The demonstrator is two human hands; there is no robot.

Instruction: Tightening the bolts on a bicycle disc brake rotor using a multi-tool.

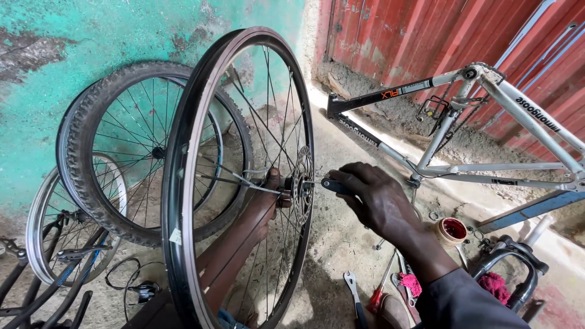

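Two hands work at the hub of a bare bicycle rim [183, 164] that stands upright on the concrete floor [341, 237], tyreless, its spokes and brake disc [301, 186] facing the camera. The left hand [268, 198] reaches through the spokes from behind, its grip clenched about the hub axle on the far side. The right hand [375, 198] has its grip closed on a dark-handled tool [335, 184], probably a wrench, whose tip meets the axle end at the disc.

Containers: one small round tin [452, 229] sits open on the floor just right of the right wrist, holding a red substance, apparently grease.

Surroundings: a tyred wheel [109, 152] leans on the turquoise wall [91, 36] behind the rim, with a smaller silver wheel [42, 225] beside it. A silver bicycle frame [487, 122] lies against the red corrugated wall [414, 30]. A spanner [353, 292], a red-handled screwdriver [381, 286], a red rag [493, 285] and a black suspension fork [518, 268] lie on the floor below the right forearm.
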